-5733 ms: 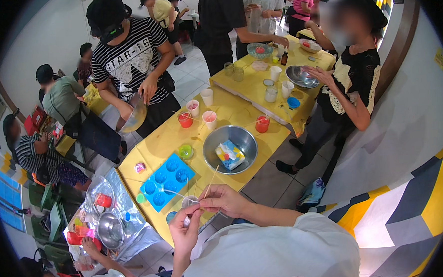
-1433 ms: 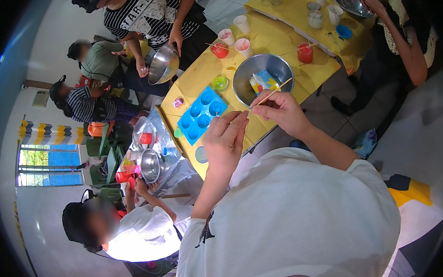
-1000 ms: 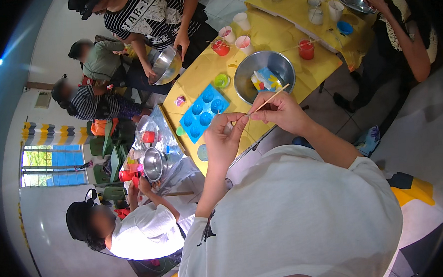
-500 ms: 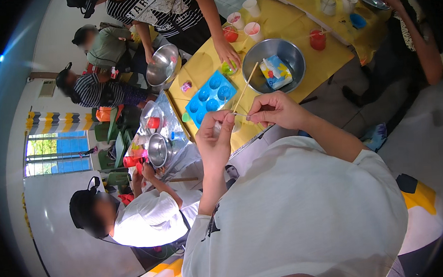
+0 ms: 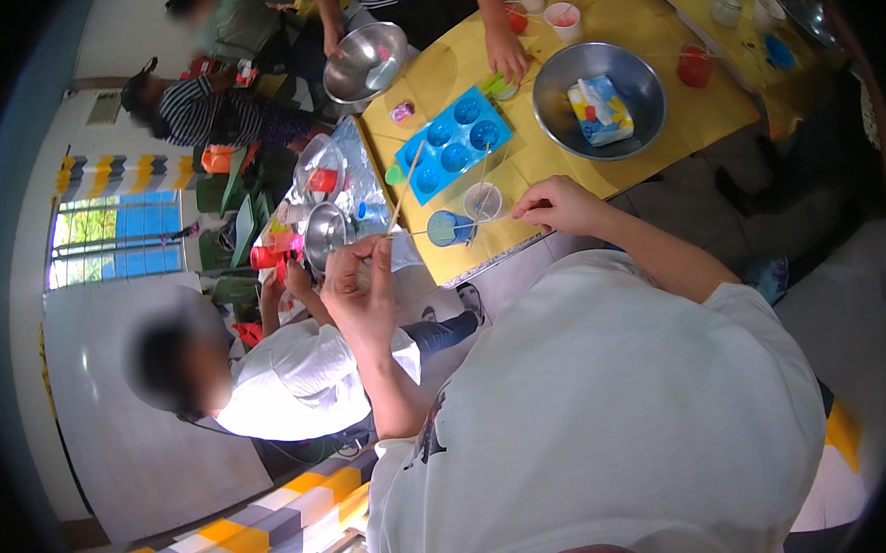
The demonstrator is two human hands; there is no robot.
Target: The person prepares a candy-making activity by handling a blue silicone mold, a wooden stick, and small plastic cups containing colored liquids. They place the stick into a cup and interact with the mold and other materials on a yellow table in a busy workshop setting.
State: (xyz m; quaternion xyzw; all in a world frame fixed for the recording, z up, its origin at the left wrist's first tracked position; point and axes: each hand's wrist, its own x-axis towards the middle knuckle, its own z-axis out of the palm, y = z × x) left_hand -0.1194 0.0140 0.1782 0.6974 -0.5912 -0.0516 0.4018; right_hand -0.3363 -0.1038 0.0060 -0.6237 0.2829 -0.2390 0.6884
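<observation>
My left hand [image 5: 360, 286] is closed, pinching a thin wooden stick [image 5: 405, 188] that points up and away over the table. A thin pale string [image 5: 416, 233] runs from those fingertips toward my right hand [image 5: 565, 208], whose thumb and fingers pinch its other end. Beneath the string stand a blue cup [image 5: 451, 228] and a clear plastic cup [image 5: 482, 201], near the table's front edge. Farther off lies a blue mold [image 5: 454, 157] with round cavities. A large metal bowl [image 5: 555, 120] beyond my right hand holds a colorful package [image 5: 601, 111].
Yellow covering lies over the table [image 5: 697, 153]. A co-worker's hand [image 5: 505, 55] reaches to a small green item across it, beside white cups [image 5: 563, 22] and a red cup [image 5: 693, 66]. Another person in white [image 5: 298, 374] works at my left, near metal bowls [image 5: 329, 234].
My hands have moved apart, the left one leftward and down, stretching the string between them. The blue cup and clear cup now show. The view has shifted, and the co-worker's hand remains at the green item.
</observation>
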